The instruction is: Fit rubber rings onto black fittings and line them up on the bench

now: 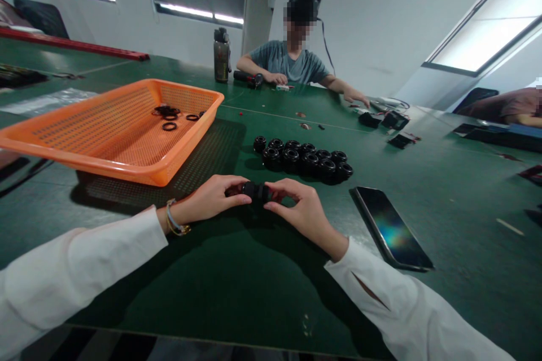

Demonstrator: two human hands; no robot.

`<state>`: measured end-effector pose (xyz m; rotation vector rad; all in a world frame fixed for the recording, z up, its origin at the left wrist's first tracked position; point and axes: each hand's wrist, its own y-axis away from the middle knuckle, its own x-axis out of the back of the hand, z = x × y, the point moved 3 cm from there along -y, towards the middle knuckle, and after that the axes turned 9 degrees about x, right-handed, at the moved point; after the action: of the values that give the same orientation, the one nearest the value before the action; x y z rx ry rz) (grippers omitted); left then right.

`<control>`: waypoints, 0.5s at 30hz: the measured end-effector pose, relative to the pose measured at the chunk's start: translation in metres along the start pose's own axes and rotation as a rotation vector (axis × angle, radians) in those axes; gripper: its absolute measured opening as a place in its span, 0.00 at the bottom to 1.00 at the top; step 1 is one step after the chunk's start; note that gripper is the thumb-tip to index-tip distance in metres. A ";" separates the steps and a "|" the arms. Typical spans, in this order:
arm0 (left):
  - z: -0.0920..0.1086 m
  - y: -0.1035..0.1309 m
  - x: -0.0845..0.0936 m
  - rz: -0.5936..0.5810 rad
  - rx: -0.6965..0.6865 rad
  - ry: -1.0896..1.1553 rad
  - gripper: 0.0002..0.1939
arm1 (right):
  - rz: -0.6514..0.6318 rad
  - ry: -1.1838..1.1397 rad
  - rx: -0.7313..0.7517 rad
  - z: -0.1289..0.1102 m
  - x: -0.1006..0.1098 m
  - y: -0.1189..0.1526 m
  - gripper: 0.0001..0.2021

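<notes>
Between my two hands, low over the green table, is a small black cylindrical part point(256, 192) lying sideways. The thumb and fingers of my left hand point(212, 198) pinch its left end. My right hand point(302, 208) grips the other end in the same way. Its finer detail is too dark to make out. Just beyond my hands, several similar black round parts point(309, 163) with ringed tops stand in a tight cluster. Black rubber rings point(170, 126) lie inside the orange perforated basket point(161, 172) to the left.
A phone point(392, 228) lies right of my right hand. Across the green table point(237, 293) sits a person point(292, 62) with both hands on the tabletop, near a dark bottle point(221, 56). Small black boxes with wires point(394, 120) lie at the far right.
</notes>
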<state>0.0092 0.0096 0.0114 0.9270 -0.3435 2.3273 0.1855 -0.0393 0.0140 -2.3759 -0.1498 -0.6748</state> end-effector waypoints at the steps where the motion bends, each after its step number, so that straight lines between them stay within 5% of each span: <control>1: 0.000 0.000 0.000 0.001 0.001 0.000 0.18 | 0.003 0.002 -0.001 0.000 0.000 0.000 0.12; 15: 0.000 -0.001 0.000 0.015 0.001 -0.007 0.19 | 0.003 0.053 -0.001 -0.004 -0.001 -0.001 0.12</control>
<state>0.0097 0.0098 0.0111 0.9366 -0.3530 2.3389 0.1830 -0.0415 0.0168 -2.3568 -0.1232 -0.7355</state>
